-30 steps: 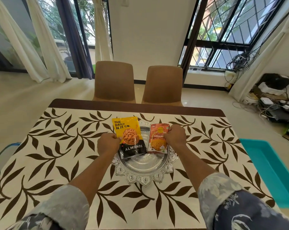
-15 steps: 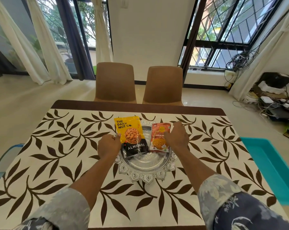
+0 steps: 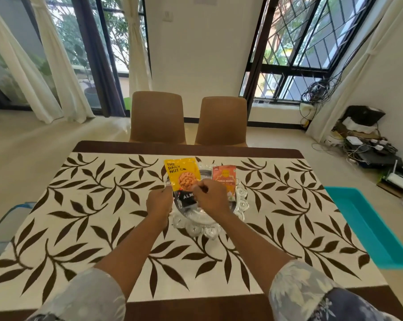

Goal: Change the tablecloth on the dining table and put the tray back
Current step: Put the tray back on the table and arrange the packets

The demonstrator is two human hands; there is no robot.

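1. The tray (image 3: 241, 205) sits mid-table on the leaf-print cloth (image 3: 91, 205), well away from every edge.
2. The almond pack (image 3: 179, 172) leans up at the tray's 11 o'clock. The orange pack (image 3: 224, 178) is just beside it at 1 o'clock, and both are on the tray.
3. The left hand (image 3: 160, 203) is at the tray's 9 o'clock rim, fingers curled onto the almond pack's lower left edge.
4. The right hand (image 3: 211, 199) is over the tray's middle, fingers curled in tight. Thumb and forefinger look pinched on the almond pack's right edge, and it's off the orange pack.
5. Cloth edges: a bare dark strip of table (image 3: 184, 147) shows at 12 and again at 6. At 9 and 3 the cloth runs right to the sides.
6. Open room: plain cloth all round the tray, widest at 9 and 3.
7. Off the table there are two chairs (image 3: 157, 117) tucked in at 12 and a teal tub (image 3: 369, 228) on the floor near the 3 o'clock edge.
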